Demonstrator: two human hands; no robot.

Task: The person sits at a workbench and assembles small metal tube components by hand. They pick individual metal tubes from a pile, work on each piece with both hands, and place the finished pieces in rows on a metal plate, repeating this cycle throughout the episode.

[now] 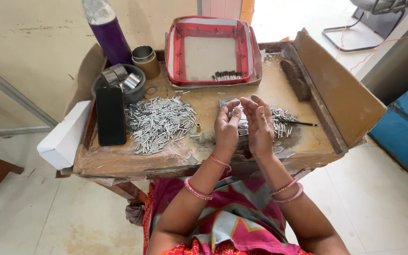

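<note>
**Hands cup a bundle of metal tubes**

Both hands meet palm to palm above the wooden tray (119, 160). From the left: a black phone (110, 116), then a loose pile of silver tubes (159, 123). Left hand (226, 126) and right hand (259, 125), fingers half-curled, press a small bundle of tubes (242, 123) between them.
</note>
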